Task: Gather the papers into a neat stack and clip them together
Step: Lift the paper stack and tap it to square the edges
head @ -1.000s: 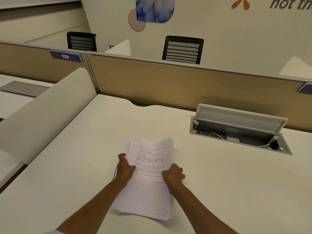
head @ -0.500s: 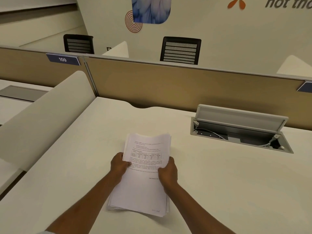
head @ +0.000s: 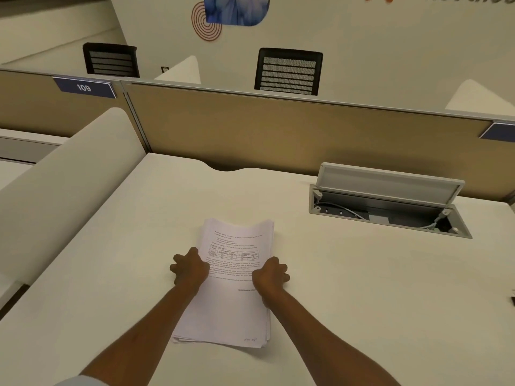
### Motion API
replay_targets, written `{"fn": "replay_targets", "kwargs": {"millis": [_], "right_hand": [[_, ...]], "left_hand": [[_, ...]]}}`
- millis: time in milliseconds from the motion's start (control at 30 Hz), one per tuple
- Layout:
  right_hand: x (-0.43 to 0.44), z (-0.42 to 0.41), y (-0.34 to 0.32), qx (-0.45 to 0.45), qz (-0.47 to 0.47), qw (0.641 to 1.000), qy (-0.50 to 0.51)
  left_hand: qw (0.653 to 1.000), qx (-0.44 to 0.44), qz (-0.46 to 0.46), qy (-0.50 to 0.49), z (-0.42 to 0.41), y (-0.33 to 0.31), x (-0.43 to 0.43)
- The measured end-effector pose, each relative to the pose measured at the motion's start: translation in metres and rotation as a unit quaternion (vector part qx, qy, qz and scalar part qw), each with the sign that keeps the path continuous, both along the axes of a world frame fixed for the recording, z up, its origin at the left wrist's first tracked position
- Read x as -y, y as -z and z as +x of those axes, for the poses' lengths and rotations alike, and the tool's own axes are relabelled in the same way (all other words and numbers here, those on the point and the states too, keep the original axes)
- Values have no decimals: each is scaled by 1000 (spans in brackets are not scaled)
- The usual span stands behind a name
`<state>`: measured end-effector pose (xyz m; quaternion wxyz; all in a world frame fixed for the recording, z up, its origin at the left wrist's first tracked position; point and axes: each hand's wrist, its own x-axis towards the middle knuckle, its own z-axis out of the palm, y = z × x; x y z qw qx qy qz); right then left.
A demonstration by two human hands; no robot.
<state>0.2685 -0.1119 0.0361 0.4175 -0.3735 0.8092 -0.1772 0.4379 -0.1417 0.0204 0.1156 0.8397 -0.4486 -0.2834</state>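
Observation:
A stack of white printed papers [head: 231,307] lies on the cream desk [head: 362,288] in front of me, its long side running away from me. The top sheet carries text and a small table. My left hand [head: 189,267] grips the stack's left edge and my right hand [head: 269,275] grips its right edge, both about halfway along. The far end of the stack bows upward a little. At the near end the sheet edges sit slightly uneven. No clip is in view.
An open cable box [head: 390,201] with its lid raised sits in the desk at the back right. A tan partition [head: 278,129] closes the far side and a curved white divider [head: 55,196] the left. A small dark object [head: 512,300] shows at the right edge.
Both hands have closed in on the two side edges of the stack, and the sheets that stuck out on the left are now drawn in. The stack's far end has bowed up.

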Motion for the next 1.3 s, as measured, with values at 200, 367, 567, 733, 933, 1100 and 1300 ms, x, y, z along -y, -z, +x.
{"fn": "replay_targets", "kwargs": {"millis": [200, 367, 567, 733, 933, 1100, 1300], "right_hand": [[-2, -2, 2, 149, -50, 986, 52], [-5, -10, 3, 255, -38, 961, 103], [-13, -34, -3, 360, -48, 922, 135], [-27, -76, -32, 382, -144, 904, 130], [-56, -146, -85, 347, -276, 890, 110], [-83, -206, -107, 261, -364, 889, 91], [-102, -259, -96, 229, -397, 884, 90]], "left_hand": [[984, -159, -67, -36, 14, -1, 1], [934, -346, -24, -83, 28, -1, 4], [881, -470, -16, -45, 16, -17, -5], [839, -541, -53, 3, -17, -51, -8], [798, -584, -121, 84, -86, -100, -23], [775, -583, -162, 185, -142, -126, -42], [774, -579, -160, 198, -196, -119, -54]]}}
